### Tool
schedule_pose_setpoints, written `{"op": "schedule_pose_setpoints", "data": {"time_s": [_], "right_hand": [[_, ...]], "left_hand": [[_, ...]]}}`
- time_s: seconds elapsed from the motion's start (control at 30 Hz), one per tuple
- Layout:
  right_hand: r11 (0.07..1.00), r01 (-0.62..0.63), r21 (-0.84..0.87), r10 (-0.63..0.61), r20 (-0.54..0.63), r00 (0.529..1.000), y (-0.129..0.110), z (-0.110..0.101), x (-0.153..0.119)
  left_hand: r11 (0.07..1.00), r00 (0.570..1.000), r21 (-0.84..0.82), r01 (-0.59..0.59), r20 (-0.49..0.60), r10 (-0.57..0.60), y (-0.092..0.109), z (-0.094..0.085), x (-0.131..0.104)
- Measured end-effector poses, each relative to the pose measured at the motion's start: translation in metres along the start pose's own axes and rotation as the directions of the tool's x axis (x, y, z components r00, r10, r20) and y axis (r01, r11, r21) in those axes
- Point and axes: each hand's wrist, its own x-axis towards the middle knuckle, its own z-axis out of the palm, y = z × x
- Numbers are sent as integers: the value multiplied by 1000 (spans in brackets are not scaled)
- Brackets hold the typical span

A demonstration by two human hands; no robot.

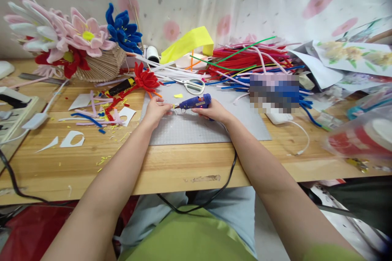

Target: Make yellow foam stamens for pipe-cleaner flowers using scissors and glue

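Head view: a blue glue gun is held above the grey cutting mat, its nozzle pointing toward the left hand. The right hand is wrapped around its grip; the left has thumb and forefinger pinched narrow on a small pale-yellow piece right by the nozzle (too small to make out exactly, and I cannot tell whether the tip touches it). I judge the step in hand to be putting glue on that piece; the next move calls for a steady nozzle, a light squeeze and fingertips kept clear of the hot end. Just beyond the gun, scissors lie on the mat, with a yellow scrap near them. Farther out to the left are a red fuzzy flower, a black-and-yellow cutter and white paper offcuts on the wooden table; behind, to the right, a heap of red fuzzy stems
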Motion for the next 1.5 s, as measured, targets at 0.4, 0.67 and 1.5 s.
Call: {"op": "schedule_pose_setpoints", "data": {"time_s": [0.4, 0.67, 1.5], "right_hand": [[1000, -15, -2, 15, -19, 1000, -2, -2, -1], [1000, -15, 4, 16, -28, 999, -2, -1, 0], [1000, -28, 0, 28, -42, 999, -5, -2, -2]], "left_hand": [[1000, 1000, 27, 13, 7, -13, 0, -1, 1], [999, 1000, 37, 9, 16, -10, 0, 0, 0], [997, 1000, 75, 10, 17, -11, 3, 0, -3]]}}
